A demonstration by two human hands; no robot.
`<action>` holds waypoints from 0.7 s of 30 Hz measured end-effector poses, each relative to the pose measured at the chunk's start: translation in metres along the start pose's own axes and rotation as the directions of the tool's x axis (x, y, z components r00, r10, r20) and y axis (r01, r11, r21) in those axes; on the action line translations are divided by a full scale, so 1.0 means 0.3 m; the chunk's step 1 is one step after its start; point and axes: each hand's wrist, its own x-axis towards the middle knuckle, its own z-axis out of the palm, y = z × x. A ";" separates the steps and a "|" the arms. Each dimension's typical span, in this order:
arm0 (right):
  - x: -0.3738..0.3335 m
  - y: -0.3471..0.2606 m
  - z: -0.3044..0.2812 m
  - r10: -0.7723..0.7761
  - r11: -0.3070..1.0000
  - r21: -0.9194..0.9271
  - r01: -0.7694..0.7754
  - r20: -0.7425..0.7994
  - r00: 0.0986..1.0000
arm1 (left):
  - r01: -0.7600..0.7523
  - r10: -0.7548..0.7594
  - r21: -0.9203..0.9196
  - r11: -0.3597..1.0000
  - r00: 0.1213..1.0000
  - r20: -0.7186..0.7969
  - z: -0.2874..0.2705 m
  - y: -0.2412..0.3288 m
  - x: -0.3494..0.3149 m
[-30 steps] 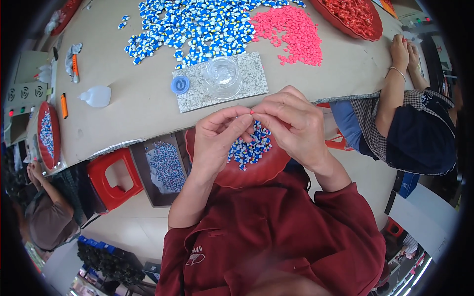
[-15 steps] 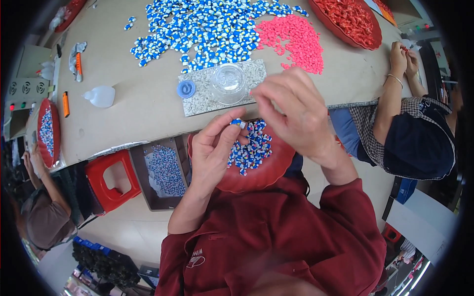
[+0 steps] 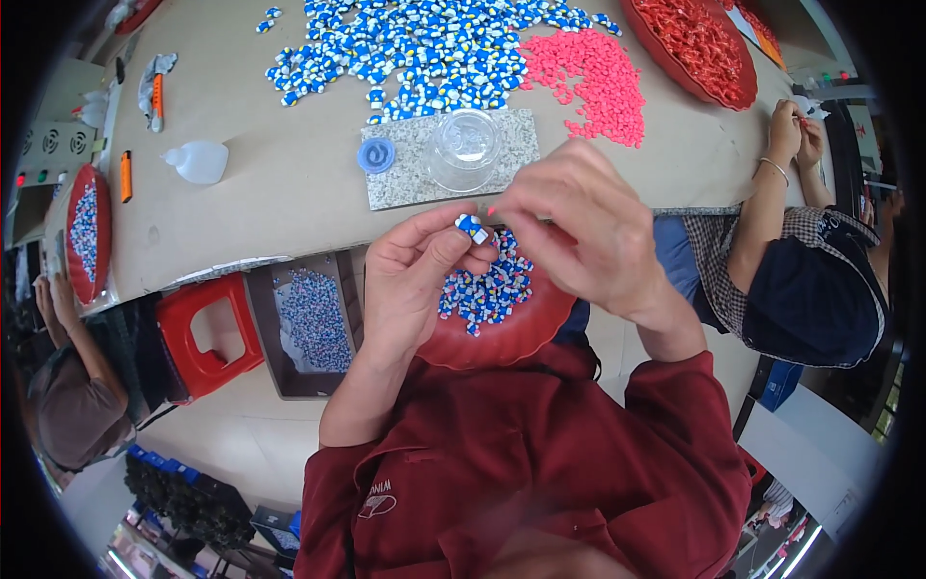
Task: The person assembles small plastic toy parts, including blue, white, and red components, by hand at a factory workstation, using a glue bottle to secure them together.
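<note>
Blue-and-white moulded piece (image 3: pixel 471 228) is located at the fingertips of the left hand (image 3: pixel 407 275), above the far part of a red bowl (image 3: pixel 487 354). The left thumb and fingers grasp it, leaving its face exposed. The right hand (image 3: pixel 590 227) is slightly blurred; its thumb and forefinger pinch a small pink bit (image 3: pixel 491 210), which sits just beside the moulded piece. Whether the two touch cannot be determined.

The red bowl, fluted at the rim, contains a heap of blue-and-white pieces (image 3: pixel 487 294), some showing pink. It is positioned below the table edge, in front of the maroon shirt (image 3: pixel 531 444).

On the table (image 3: pixel 309 188), nearest the hands, lies a speckled stone slab (image 3: pixel 405 191). It bears a clear round container (image 3: pixel 464 154) and, to the left, a small blue round dish (image 3: pixel 376 154). Beyond the slab, loose blue-and-white pieces (image 3: pixel 415 63) are spread out, with a pile of pink bits (image 3: pixel 612 96) adjoining on the right. A white squeeze bottle (image 3: pixel 198 162) lies to the left of the slab.

Left of the red bowl, a grey bin (image 3: pixel 313 388) contains small multicoloured pieces (image 3: pixel 313 323); a red stool (image 3: pixel 183 333) stands beside it.
</note>
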 end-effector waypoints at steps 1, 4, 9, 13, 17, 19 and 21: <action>-0.019 -0.004 0.013 0.038 0.998 0.045 -0.037 -0.016 0.999 | 0.004 -0.004 -0.001 1.000 1.000 0.002 0.002 -0.002 0.000; -0.049 -0.008 0.031 0.080 0.993 0.089 -0.076 -0.046 0.996 | 0.008 -0.008 0.009 1.000 1.000 0.003 0.006 -0.011 -0.002; -0.083 0.001 0.046 0.052 0.996 0.073 -0.050 -0.031 0.998 | 0.010 -0.010 0.005 1.000 1.000 0.013 0.011 -0.016 -0.005; -0.095 -0.021 0.045 -0.005 0.999 -0.045 0.006 0.014 1.000 | 0.001 -0.001 0.049 0.999 1.000 0.014 0.008 -0.024 -0.008; -0.152 -0.011 0.086 -0.081 0.988 -0.135 0.076 -0.030 0.996 | 0.014 -0.010 0.125 0.992 1.000 -0.028 0.005 -0.037 -0.002; -0.178 -0.016 0.088 -0.005 0.998 -0.066 0.003 -0.030 1.000 | 0.061 -0.055 0.174 0.983 0.998 -0.037 -0.010 -0.044 -0.013; -0.199 0.011 0.069 0.066 0.997 0.037 -0.066 0.019 0.998 | 0.166 -0.142 0.324 0.931 0.985 -0.099 -0.028 -0.044 -0.033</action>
